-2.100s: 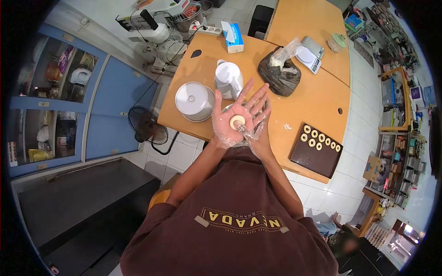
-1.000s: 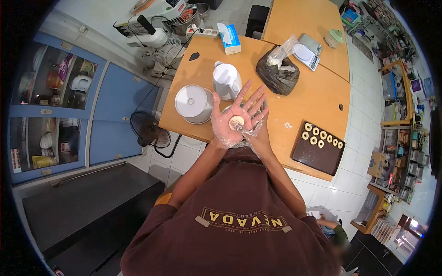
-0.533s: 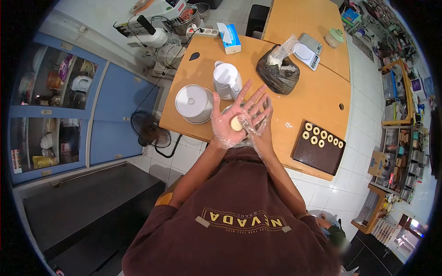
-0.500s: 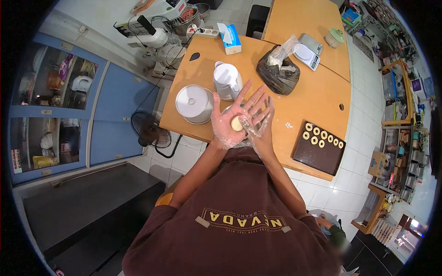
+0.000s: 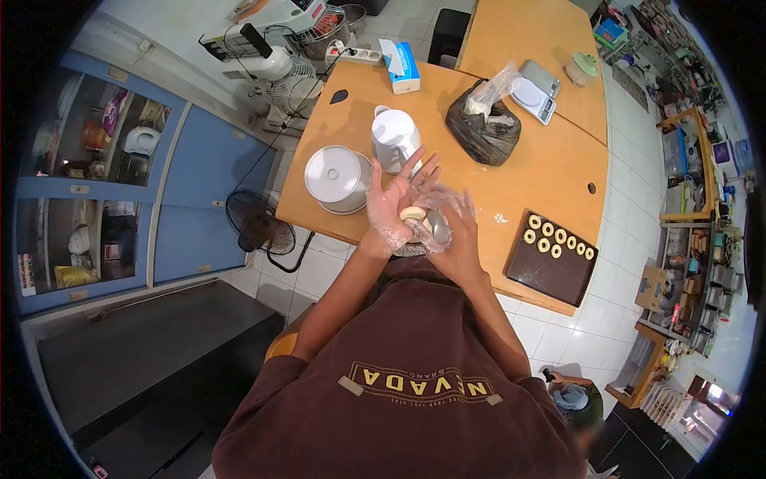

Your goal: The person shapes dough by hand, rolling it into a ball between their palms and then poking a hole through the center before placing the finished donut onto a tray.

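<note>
Above the table's near edge, my floury left hand [image 5: 392, 206] is palm up, its fingers stretched out and apart. A small, pale, rounded piece of dough [image 5: 412, 214] lies against its palm. From the right, my right hand [image 5: 453, 222], also white with flour, closes on the dough with thumb and finger; its other fingers are slightly blurred. Just under my hands a shiny grey rounded surface [image 5: 438, 227] shows, mostly hidden. Beyond them are a white electric kettle [image 5: 392, 132] and a white lidded tub [image 5: 335, 176].
On the right, a dark baking tray [image 5: 550, 275] carries several dough rings. A black plastic bag [image 5: 483, 132], kitchen scale [image 5: 532, 96] and tissue box [image 5: 401, 68] stand farther back. A fan [image 5: 259, 222] is left of the table [image 5: 542, 180]. Another person [image 5: 578, 399] is at lower right.
My right hand has turned and its fingers have come down over the dough, which now sits tilted. My left fingers have lowered a little. The other person has come further into view.
</note>
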`<state>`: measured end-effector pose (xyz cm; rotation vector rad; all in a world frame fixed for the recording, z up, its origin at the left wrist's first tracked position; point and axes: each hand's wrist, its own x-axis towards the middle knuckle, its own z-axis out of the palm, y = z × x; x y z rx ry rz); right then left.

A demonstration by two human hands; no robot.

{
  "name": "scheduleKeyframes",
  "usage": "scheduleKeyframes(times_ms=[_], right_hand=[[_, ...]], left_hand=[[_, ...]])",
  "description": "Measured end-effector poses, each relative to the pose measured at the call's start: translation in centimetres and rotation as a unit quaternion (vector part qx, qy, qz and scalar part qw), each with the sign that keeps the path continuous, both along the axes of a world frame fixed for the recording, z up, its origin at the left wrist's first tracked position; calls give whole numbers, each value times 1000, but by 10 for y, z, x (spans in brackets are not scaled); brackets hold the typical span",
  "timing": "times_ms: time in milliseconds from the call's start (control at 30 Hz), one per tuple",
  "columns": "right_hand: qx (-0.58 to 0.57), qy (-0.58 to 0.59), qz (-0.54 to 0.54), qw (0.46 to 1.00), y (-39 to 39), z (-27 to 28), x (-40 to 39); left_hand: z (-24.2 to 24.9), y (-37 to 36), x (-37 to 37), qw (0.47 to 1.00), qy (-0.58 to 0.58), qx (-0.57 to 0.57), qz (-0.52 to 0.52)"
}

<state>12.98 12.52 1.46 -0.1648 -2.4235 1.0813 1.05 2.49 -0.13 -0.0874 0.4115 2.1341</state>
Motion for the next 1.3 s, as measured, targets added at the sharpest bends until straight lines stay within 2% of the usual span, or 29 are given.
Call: scheduleKeyframes(times_ms=[167,267,333,400,433,467,667,767,867,967,1167,1300], right_hand=[[-135,-14,40,990,-1,-2,-3],[-408,-74,23,910,-6,4,-5],[-465,-15,-14,885,-8,5,-8],[-507,5,-47,860,-5,8,-8],[-501,7,-45,864,-4,8,-8],[-495,7,-43,868,-3,7,-8],[-503,2,-52,863,-9,1,-10],[-489,-12,-48,871,-8,-7,-8],[-481,-30,-54,875,-7,-10,-9],[-464,-45,-53,883,-6,-12,-10],[-482,-26,-70,873,-8,-19,-10],[-495,-11,-80,865,-10,-14,-11]], left_hand=[[5,-4,-4,990,82,-111,-10],[4,-8,-1,980,152,-128,4],[-1,-16,7,964,232,-130,13],[1,-26,9,919,339,-199,1],[3,-28,10,891,390,-231,-5],[6,-29,13,903,366,-224,12],[12,-33,12,841,450,-294,58],[6,-36,9,841,459,-282,52],[9,-36,8,825,469,-315,17],[12,-32,13,837,441,-320,59],[8,-30,17,867,386,-308,61],[4,-33,16,865,401,-292,79]])
